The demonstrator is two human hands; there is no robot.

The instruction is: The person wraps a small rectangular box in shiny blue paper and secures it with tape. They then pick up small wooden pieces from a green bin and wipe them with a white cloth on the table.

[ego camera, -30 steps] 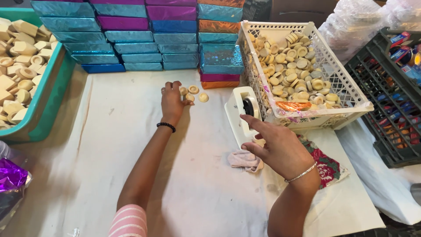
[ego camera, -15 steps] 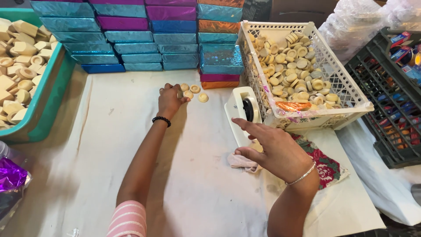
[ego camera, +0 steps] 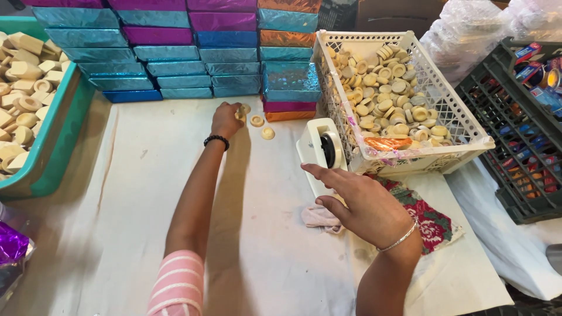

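My left hand (ego camera: 226, 119) reaches far across the white cloth and closes its fingers on a small round cream soap piece (ego camera: 240, 114). Two more round pieces (ego camera: 257, 121) lie just right of it. My right hand (ego camera: 354, 201) hovers open, fingers spread, beside a white tape dispenser (ego camera: 319, 151) and over a small pink cloth (ego camera: 319, 217). It holds nothing.
A white slatted basket (ego camera: 456, 123) full of round soap pieces stands at the right. Stacked foil-wrapped bars (ego camera: 175, 52) line the back. A green tray (ego camera: 58, 146) of cream soap pieces is at the left, a dark crate (ego camera: 515, 134) at far right, a floral cloth (ego camera: 433, 225) nearby.
My left hand has moved farther forward onto the loose round pieces. My right hand has shifted slightly left and down near the dispenser.
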